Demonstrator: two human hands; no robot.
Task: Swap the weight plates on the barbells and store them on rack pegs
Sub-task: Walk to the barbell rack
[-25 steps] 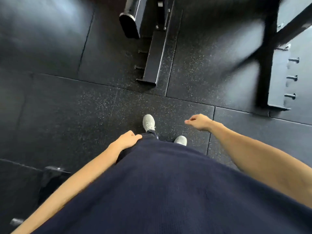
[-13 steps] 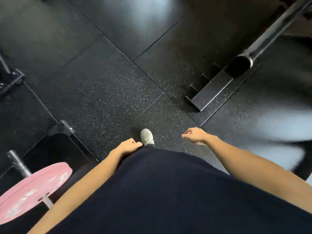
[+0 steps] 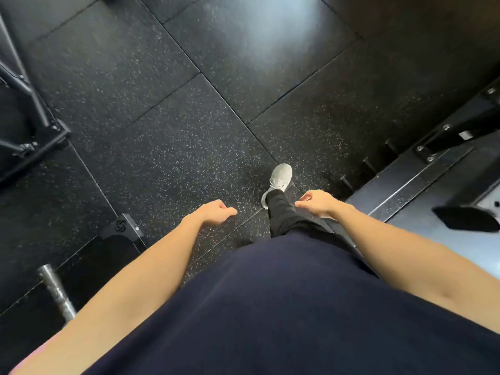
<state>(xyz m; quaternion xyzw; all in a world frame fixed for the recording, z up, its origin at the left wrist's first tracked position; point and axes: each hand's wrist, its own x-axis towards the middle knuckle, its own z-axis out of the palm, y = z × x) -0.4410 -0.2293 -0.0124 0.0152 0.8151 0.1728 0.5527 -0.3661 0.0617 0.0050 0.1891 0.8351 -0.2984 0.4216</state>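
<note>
view swung left | pink plate (image 3: 24, 355) nearly out of frame | barbell sleeve (image 3: 56, 293) nearer

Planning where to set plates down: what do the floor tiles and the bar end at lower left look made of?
Floor tiles: probably rubber, matte black with pale flecks and visible seams. Bar end: bare metal, seemingly steel, dull grey with a worn, mottled sheen.

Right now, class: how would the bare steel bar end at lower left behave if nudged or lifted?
The bar end looks like round, solid metal, so probably rigid and heavy for its size. Its smooth, shiny surface may feel slippery. Being cylindrical, it could roll across the rubber floor.
</note>
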